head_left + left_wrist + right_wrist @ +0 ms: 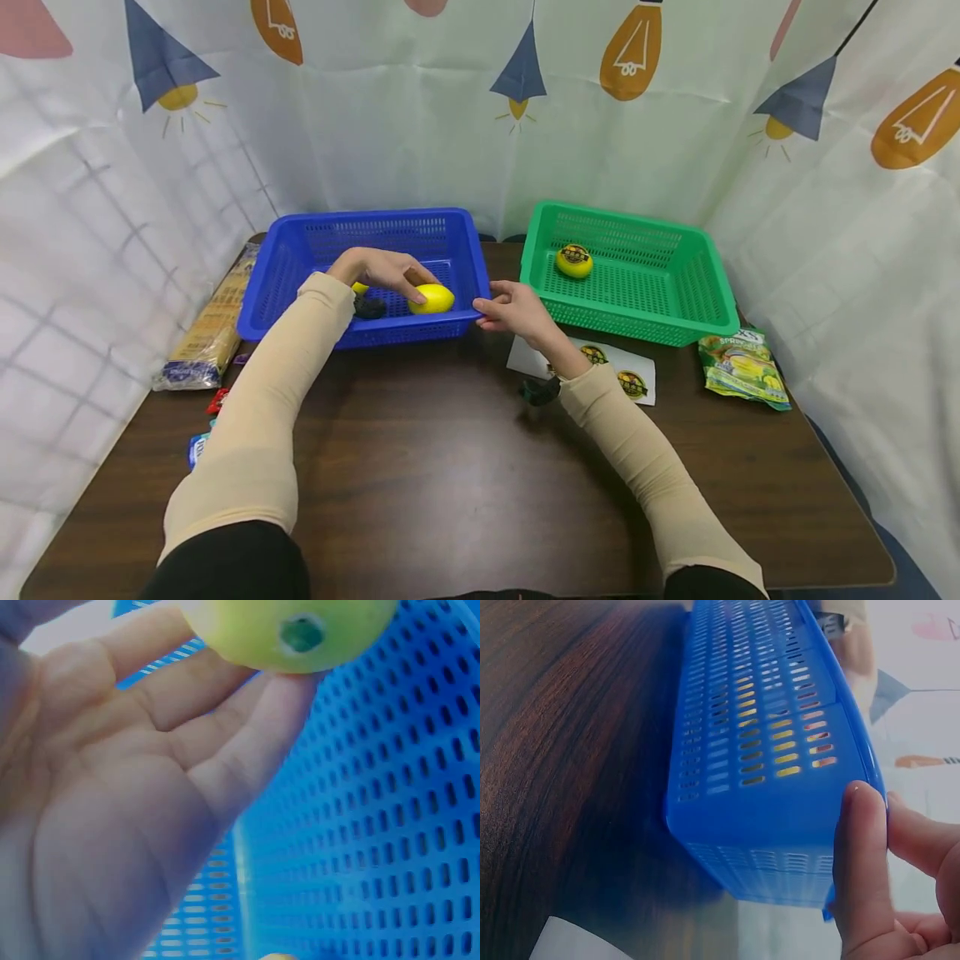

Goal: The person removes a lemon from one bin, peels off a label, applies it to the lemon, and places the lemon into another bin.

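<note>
Centrally, left hand [382, 271] fingers curl around the yellow lemon [431, 298] inside the blue basket [300, 250], while right hand [516, 312] pinches its corner rim, steadying it.

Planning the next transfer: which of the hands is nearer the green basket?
Right. The right hand grips the blue basket's near corner, beside the green basket; the left hand holds a lemon inside the blue basket.

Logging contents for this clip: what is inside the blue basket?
The blue basket contains a yellow lemon gripped by the left hand, a dark object, and a yellow item mostly hidden under the wrist.
</note>
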A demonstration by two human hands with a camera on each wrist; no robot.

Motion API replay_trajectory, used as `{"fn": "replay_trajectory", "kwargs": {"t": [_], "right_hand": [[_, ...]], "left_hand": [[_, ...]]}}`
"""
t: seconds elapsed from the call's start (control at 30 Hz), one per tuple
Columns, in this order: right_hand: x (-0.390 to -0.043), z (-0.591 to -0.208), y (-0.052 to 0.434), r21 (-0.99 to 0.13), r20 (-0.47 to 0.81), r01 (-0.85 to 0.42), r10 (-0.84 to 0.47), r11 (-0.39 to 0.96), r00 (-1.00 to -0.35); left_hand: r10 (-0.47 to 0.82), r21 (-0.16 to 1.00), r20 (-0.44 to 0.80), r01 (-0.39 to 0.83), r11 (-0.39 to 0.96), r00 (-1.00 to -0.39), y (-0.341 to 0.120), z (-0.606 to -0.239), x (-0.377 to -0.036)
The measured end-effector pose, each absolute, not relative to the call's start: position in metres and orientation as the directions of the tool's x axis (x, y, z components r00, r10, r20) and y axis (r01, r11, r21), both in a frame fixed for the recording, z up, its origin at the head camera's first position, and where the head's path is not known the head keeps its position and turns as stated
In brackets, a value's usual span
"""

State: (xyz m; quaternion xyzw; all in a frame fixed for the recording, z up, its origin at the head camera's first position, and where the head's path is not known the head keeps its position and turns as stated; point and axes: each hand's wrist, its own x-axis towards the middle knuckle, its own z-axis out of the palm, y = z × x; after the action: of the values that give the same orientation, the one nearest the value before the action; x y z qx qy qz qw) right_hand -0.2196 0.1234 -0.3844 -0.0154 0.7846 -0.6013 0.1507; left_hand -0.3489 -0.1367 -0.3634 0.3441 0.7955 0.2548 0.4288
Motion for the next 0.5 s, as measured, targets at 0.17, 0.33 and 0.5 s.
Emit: {"fn": "replay_trajectory", "kwargs": {"t": [0.17, 0.33, 0.5], "right_hand": [[-0.224, -0.379, 0.128, -0.932, -0.18, 0.072, -0.281, 0.355, -0.943], [-0.218, -0.372, 0.147, -0.898, -0.167, -0.003, -0.348, 0.44, -0.923], [-0.204, -0.367, 0.175, -0.819, -0.102, -0.153, -0.402, 0.552, -0.91]], "left_hand": [[0.785, 0.743, -0.325, 0.371, 0.557, -0.527, -0.142, -0.333, -0.337], [0.84, 0.81, -0.113, 0.44, 0.387, -0.53, -0.133, -0.303, -0.31], [0.904, 0.823, -0.018, 0.507, 0.256, -0.427, -0.106, -0.291, -0.265]]}}
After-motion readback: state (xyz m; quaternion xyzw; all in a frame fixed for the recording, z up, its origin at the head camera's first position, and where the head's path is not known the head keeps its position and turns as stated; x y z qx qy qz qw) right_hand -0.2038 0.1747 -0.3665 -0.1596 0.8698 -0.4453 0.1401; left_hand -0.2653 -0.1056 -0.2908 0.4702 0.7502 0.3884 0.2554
